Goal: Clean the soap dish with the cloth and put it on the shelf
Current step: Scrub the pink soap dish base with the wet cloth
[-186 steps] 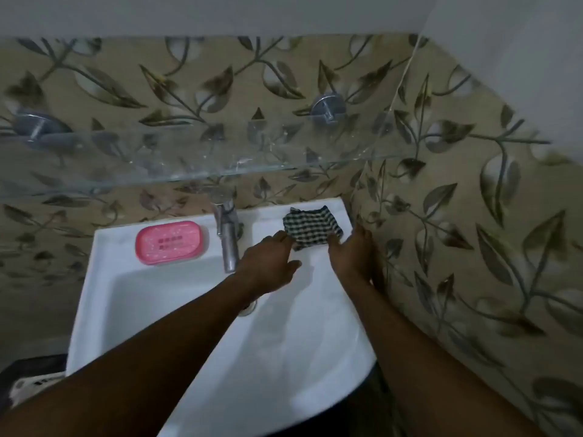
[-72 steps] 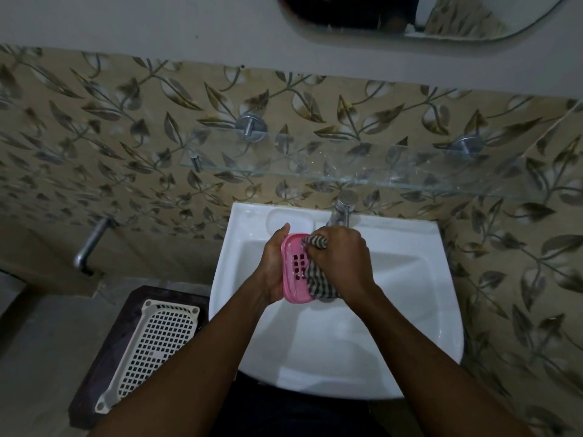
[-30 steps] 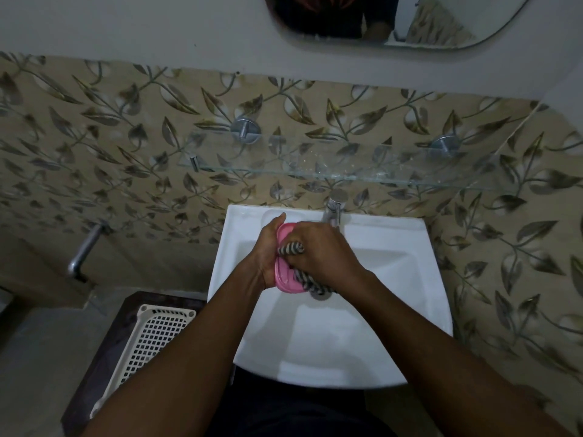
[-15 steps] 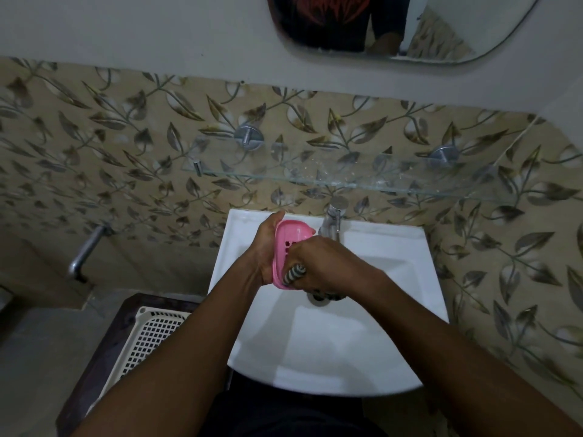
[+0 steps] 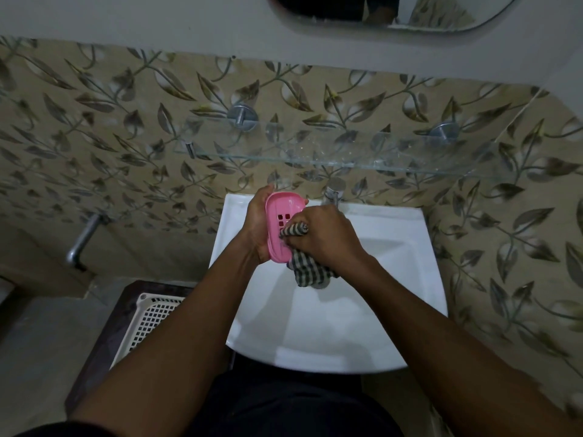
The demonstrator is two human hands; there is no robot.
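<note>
Over the white sink (image 5: 394,310) my left hand (image 5: 256,220) grips a pink soap dish (image 5: 280,212) by its left edge, tilted so its slotted inside faces right. My right hand (image 5: 325,236) is closed on a black-and-white checked cloth (image 5: 307,271), pressing a bunched part of it against the inside of the dish. The rest of the cloth hangs below my right hand. A glass shelf (image 5: 331,151) runs along the leaf-patterned wall just above the sink, with nothing on it.
A chrome tap (image 5: 334,190) stands at the back of the sink, right behind my right hand. A white perforated basket (image 5: 151,320) rests on a dark stand at lower left. A metal pipe (image 5: 83,238) sticks out of the left wall. A mirror (image 5: 394,11) hangs above.
Earlier both hands picked the cloth off the sink's back right corner. Since then the dish left the sink rim. My right hand keeps rubbing the cloth along the dish.
</note>
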